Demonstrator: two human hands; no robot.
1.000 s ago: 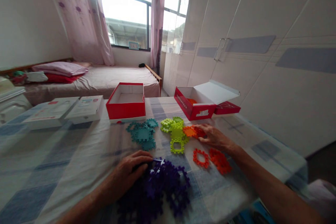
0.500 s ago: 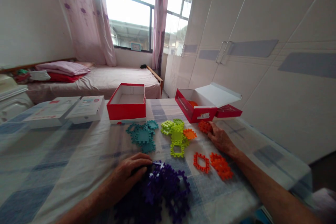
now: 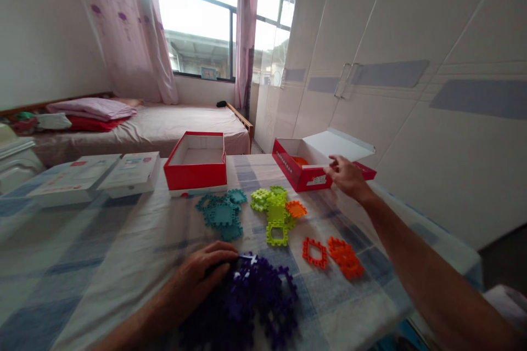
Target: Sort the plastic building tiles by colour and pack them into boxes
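Head view: left hand [image 3: 208, 267] rests at the left edge of the purple pile [image 3: 263, 288], near side of the counter [image 3: 135, 241]. Fingers bent; can't tell if they grip a piece. Right hand [image 3: 347, 176] is at the near right corner of the maroon box [image 3: 305, 177], fingers loosely parted; can't tell if it touches the wall. Box flap [image 3: 340, 144] is up, orange inside. Between the hands: red-orange frame [image 3: 306, 253], with the red-orange stack [image 3: 346, 259] just right of it. Orange piece [image 3: 296, 209] sits against the lime cluster [image 3: 276, 213]; teal cluster [image 3: 223, 215] left of that. Red box [image 3: 195, 177] stands open behind teal.
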